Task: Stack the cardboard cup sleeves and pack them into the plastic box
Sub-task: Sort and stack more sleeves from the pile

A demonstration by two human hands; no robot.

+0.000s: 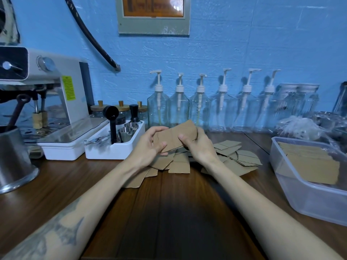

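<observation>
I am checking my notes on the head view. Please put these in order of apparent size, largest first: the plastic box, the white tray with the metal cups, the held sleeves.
1. plastic box, though it lies nearest the camera.
2. white tray.
3. held sleeves, gripped by left hand and right hand.

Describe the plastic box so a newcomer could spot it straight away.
Start at the row of clear pump bottles along the blue wall, then follow the wooden counter to its right edge. The plastic box sits there, translucent and rectangular. Unlike the white tray left of the hands, it holds a stack of flat cardboard sleeves.
</observation>
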